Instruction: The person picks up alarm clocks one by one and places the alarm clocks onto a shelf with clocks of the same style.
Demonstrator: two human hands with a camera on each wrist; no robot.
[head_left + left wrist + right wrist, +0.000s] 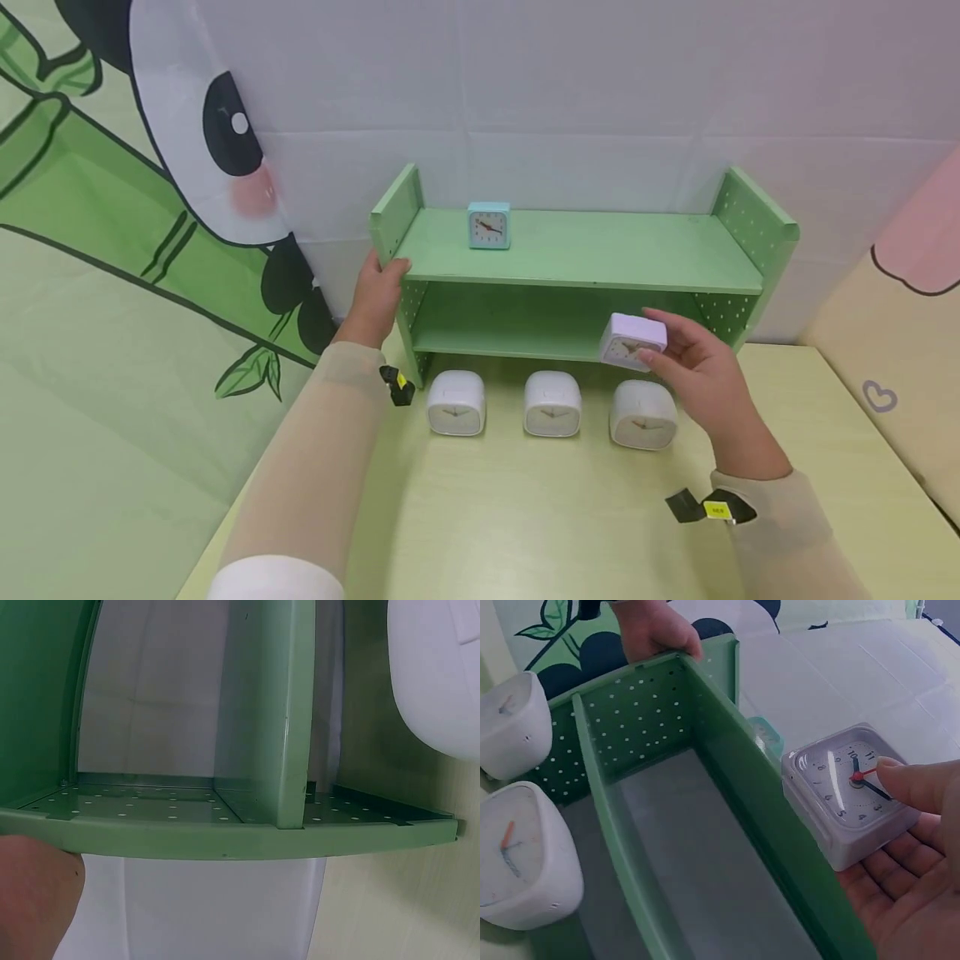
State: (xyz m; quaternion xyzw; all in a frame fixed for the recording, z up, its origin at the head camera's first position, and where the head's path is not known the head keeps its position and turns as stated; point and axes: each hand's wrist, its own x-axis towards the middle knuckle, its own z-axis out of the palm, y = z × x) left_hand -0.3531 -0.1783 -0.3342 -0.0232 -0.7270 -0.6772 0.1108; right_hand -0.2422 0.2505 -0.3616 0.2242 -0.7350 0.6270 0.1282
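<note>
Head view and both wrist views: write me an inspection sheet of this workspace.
Surface: pale-yellow wood-look table.
Job's things: green two-tier shelf with perforated sides, standing on the table; square lilac clock, held in front of it.
Clutter: square light-blue clock on the shelf's top tier; three rounded white clocks in a row on the table.
Hands: left hand grips the shelf's left side; right hand holds the lilac clock.
Cables: nothing seen.
Surroundings: printed panda-and-bamboo backdrop at left.

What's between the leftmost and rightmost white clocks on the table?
Another white clock stands between the leftmost one and the rightmost one, with a gap either side. The head view shows this.
</note>
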